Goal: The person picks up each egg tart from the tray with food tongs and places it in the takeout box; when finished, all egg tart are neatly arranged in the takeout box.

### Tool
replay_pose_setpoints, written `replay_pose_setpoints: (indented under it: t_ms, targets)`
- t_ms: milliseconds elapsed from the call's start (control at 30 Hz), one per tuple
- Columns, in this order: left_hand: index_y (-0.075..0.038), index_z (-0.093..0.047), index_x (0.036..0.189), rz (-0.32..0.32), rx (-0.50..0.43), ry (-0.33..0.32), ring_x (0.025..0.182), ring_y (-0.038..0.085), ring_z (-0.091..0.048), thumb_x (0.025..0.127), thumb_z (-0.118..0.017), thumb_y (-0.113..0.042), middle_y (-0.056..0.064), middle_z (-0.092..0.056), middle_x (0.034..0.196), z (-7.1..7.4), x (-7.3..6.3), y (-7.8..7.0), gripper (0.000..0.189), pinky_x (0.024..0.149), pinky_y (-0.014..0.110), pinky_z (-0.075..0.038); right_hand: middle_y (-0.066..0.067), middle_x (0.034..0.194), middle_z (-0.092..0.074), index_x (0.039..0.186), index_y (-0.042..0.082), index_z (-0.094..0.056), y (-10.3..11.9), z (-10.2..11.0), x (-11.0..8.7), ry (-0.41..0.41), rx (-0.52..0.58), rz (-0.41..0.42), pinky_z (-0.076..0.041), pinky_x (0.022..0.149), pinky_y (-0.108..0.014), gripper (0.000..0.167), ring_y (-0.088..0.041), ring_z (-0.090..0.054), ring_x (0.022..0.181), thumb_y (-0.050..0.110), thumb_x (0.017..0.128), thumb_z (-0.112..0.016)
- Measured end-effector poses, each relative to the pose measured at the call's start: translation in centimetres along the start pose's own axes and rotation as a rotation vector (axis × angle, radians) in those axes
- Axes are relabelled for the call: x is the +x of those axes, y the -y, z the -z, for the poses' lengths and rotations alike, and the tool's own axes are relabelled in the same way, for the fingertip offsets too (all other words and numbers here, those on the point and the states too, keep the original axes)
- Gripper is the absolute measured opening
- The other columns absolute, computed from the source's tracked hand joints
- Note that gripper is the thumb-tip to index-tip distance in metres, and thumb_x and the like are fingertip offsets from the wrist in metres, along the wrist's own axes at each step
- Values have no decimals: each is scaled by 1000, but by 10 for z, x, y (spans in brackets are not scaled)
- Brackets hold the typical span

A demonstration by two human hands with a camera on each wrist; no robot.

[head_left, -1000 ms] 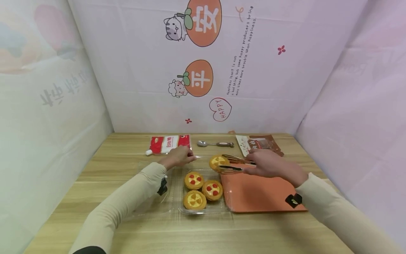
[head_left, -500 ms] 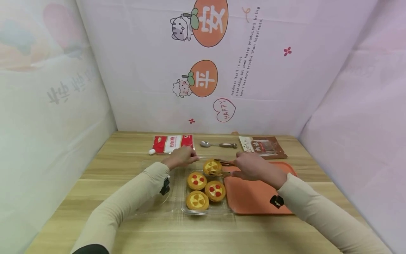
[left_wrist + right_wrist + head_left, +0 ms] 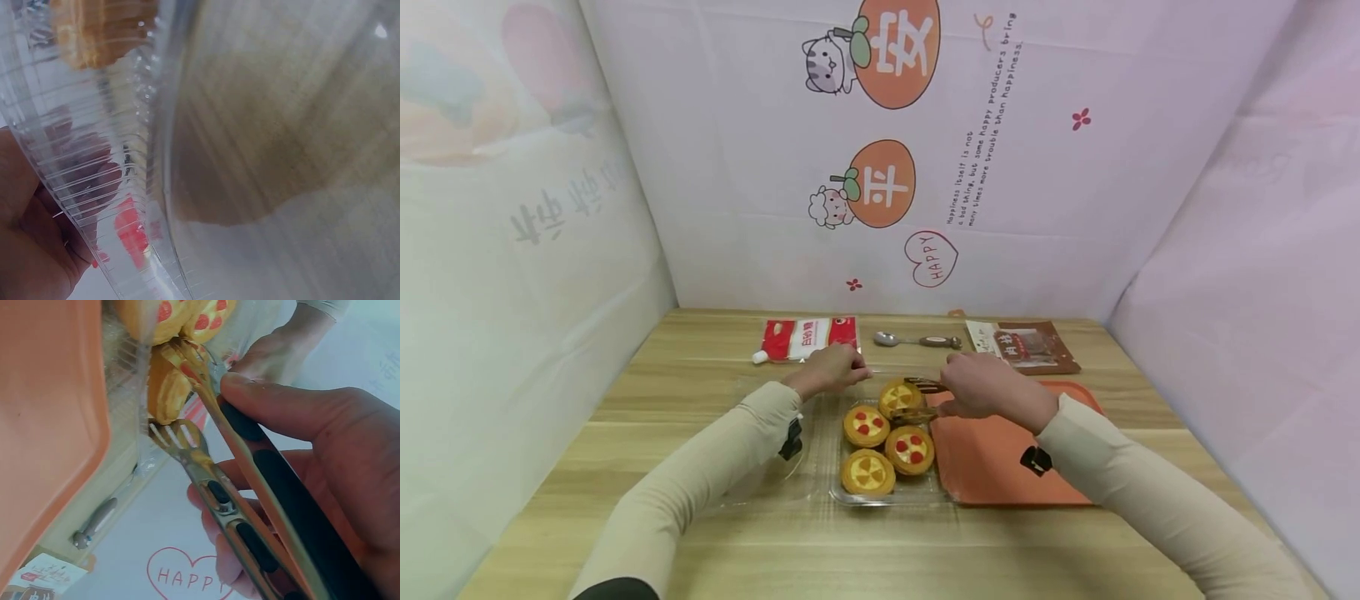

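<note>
My right hand (image 3: 985, 385) grips metal tongs (image 3: 294, 506) with dark handle pads. Their fork-like ends stand apart, one on each side of an egg tart (image 3: 897, 395) with yellow fruit pieces. That tart sits at the back of a clear plastic container (image 3: 917, 498). Two red-topped tarts (image 3: 865, 427) and another yellow-topped tart (image 3: 868, 472) lie in front of it. My left hand (image 3: 831, 369) holds the container's clear edge at the back; its fingers (image 3: 103, 178) show through the ribbed plastic in the left wrist view.
An orange tray (image 3: 1015, 462) lies right of the container, under my right forearm. Along the back stand a red and white spouted bag (image 3: 808, 337), a spoon (image 3: 925, 341) and a brown food packet (image 3: 1030, 346). Printed cloth walls (image 3: 737, 208) enclose the table.
My right hand has moved left with the tongs, bringing the tart from over the tray's edge into the container's back. The tong ends have spread slightly. My left hand keeps its hold.
</note>
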State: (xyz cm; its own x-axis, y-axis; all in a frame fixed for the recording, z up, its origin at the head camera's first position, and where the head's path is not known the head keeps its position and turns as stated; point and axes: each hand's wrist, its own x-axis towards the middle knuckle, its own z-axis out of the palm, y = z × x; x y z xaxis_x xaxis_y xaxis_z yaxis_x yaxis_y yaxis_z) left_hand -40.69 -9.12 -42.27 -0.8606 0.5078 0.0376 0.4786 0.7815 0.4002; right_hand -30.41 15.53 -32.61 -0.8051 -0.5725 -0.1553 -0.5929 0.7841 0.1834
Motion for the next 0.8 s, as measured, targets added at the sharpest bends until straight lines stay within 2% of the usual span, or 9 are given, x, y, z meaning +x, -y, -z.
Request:
replay_pose_setpoints:
  t_ms: [300, 433, 567, 667, 800]
  targets:
    - [-12, -77, 91, -6, 7, 5, 63, 11, -53, 96, -64, -33, -7, -64, 70, 0, 4, -1, 26, 58, 27, -43, -4, 78, -57, 72, 12, -66, -1, 5, -1, 27, 8, -25, -50, 58, -37, 34, -18, -54, 64, 43, 85, -74]
    - [-12, -77, 92, -11, 0, 3, 63, 11, -54, 96, -64, -33, -7, -64, 71, -1, 4, 0, 25, 57, 27, -43, 3, 64, -45, 63, 15, -55, -9, 10, -7, 26, 136, -42, -38, 51, -30, 40, -11, -40, 56, 41, 86, -74]
    - [-12, -77, 90, -18, 1, -2, 63, 11, -54, 96, -63, -33, -7, -65, 70, -2, 4, 1, 26, 57, 28, -44, 5, 60, -34, 61, 18, -48, -28, 14, -17, -70, 218, -93, -27, 49, -28, 43, -10, -29, 53, 42, 86, -73]
    - [-12, -76, 90, -12, 3, -5, 63, 11, -54, 96, -63, -33, -7, -64, 70, -2, 3, 1, 25, 57, 28, -44, 3, 59, -35, 65, 16, -50, -45, 15, -27, -164, 243, -154, -27, 49, -29, 40, -11, -30, 51, 41, 87, -72]
    - [-11, -76, 90, 0, 12, 2, 63, 12, -53, 96, -64, -32, -7, -64, 71, -1, 2, 2, 25, 57, 28, -44, 3, 54, -36, 64, 15, -49, -71, 5, -40, -204, 354, -250, -30, 48, -30, 41, -12, -33, 46, 40, 89, -70]
